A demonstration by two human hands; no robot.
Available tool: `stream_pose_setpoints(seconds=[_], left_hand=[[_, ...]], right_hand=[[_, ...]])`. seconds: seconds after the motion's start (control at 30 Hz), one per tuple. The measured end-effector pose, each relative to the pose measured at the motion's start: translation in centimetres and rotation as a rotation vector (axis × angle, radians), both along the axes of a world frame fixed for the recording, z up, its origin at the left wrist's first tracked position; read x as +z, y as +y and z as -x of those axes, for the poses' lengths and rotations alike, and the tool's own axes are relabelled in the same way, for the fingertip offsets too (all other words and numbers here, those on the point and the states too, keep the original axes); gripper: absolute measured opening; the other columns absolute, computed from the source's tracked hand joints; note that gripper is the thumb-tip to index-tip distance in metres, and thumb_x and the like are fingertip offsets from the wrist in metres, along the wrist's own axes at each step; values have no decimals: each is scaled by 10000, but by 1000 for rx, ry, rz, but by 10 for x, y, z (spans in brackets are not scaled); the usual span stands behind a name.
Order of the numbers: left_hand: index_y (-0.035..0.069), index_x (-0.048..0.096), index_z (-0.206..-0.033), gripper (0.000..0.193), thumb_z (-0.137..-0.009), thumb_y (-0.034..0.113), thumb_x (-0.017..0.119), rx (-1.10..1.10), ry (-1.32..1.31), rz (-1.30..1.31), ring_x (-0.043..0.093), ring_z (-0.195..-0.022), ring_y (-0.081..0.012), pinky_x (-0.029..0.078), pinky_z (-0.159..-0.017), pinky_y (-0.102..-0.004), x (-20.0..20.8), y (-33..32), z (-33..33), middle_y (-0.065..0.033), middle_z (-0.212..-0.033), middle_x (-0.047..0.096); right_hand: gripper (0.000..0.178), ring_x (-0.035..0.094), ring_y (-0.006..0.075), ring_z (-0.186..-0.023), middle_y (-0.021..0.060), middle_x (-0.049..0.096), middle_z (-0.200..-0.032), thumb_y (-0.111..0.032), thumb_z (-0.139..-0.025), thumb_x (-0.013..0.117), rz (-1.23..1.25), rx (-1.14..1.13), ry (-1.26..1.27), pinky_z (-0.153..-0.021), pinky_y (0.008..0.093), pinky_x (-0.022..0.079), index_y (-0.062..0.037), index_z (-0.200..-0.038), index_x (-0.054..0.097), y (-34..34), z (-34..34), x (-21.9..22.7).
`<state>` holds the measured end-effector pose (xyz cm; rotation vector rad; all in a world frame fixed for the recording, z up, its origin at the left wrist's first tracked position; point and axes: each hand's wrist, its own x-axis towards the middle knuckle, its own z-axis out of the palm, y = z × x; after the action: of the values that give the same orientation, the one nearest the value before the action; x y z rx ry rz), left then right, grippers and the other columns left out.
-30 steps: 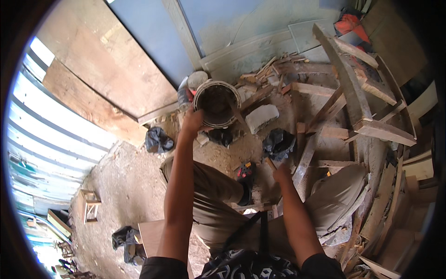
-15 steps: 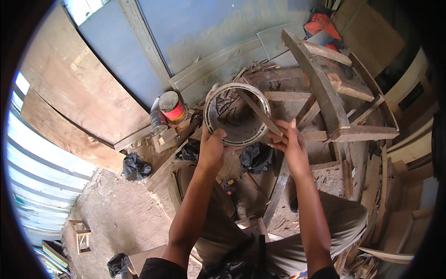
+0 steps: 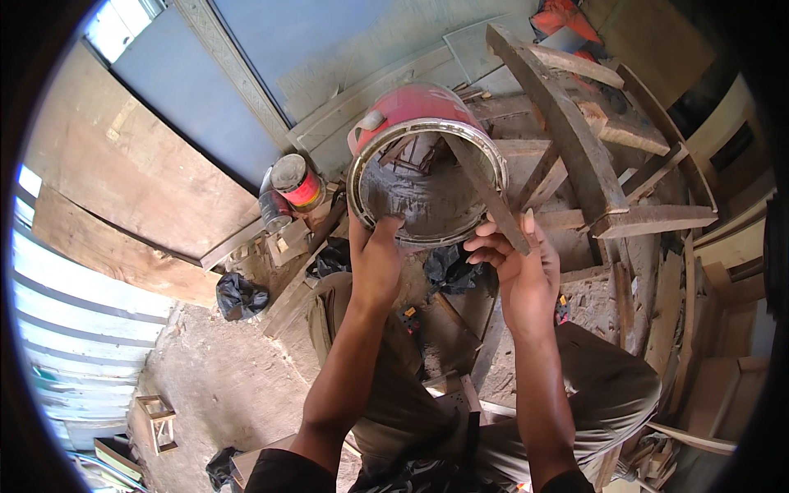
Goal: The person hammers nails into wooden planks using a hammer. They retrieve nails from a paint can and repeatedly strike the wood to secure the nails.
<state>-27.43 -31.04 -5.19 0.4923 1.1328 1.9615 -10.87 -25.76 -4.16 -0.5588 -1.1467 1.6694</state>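
Note:
A red bucket point(image 3: 423, 105) is tipped on its side, its grey-crusted mouth turned toward me. My left hand point(image 3: 380, 259) grips the lower left of its rim, thumb over the edge. Inside lie several thin dark pieces, too unclear to name, against a grey-smeared wall. A flat wooden strip point(image 3: 491, 197) runs from inside the bucket out across the right side of the rim. My right hand point(image 3: 523, 259) holds the strip's outer end between thumb and fingers.
A wooden frame point(image 3: 567, 123) stands close on the right. Paint cans point(image 3: 297, 182) sit left of the bucket among wood scraps. Black plastic bags point(image 3: 242, 296) lie on the floor. Blue panels point(image 3: 197, 90) lean at the back, and a small wooden frame point(image 3: 156, 424) stands at lower left.
The bucket has tipped further over, so its red side now shows and its mouth faces me more. The wooden strip has shifted right and down with my right hand.

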Motion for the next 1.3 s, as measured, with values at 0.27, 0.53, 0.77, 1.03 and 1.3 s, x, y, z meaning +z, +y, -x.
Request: stream_pose_setpoints(seconds=[0.27, 0.53, 0.77, 1.03, 1.3], left_hand=[[15, 431, -1374, 506, -868, 16, 454, 60, 46, 25, 629, -1079, -295, 634, -792, -446, -2, -1, -4, -151, -1245, 558], [-52, 423, -1336, 475, -865, 5, 447, 49, 35, -3, 647, -1075, -364, 639, -813, -504, -13, -4, 8, -203, -1231, 566], [-52, 413, -1345, 478, -873, 13, 450, 49, 63, 22, 668, -1046, -359, 646, -794, -486, -13, -3, 5, -212, -1218, 576], [-44, 406, -1357, 495, -868, 21, 447, 36, 73, 57, 674, -1039, -349, 655, -763, -456, -11, -3, 4, -208, -1224, 579], [-24, 410, -1357, 509, -850, 16, 446, 23, 125, 49, 653, -1082, -342, 650, -788, -462, -13, -2, 2, -200, -1249, 560]], right_hand=[[406, 698, 223, -787, 125, 686, -939, -356, -1071, 460, 86, -17, 40, -711, 335, 536, 19, -1095, 611, 3, -12, -9], [318, 687, 191, -772, 97, 681, -919, -288, -1052, 518, 76, -119, -43, -702, 313, 531, 3, -1147, 607, -2, -21, -3], [308, 656, 161, -730, 84, 667, -892, -279, -1042, 545, 9, -131, -109, -682, 288, 522, 9, -1131, 613, -5, -26, -5], [286, 636, 143, -707, 72, 657, -838, -264, -1034, 563, 10, -110, -169, -669, 278, 511, 9, -1058, 645, -4, -29, -15], [276, 636, 115, -674, 58, 668, -799, -262, -1022, 597, -2, -59, -187, -644, 254, 517, 6, -1029, 662, -8, -24, -24]])
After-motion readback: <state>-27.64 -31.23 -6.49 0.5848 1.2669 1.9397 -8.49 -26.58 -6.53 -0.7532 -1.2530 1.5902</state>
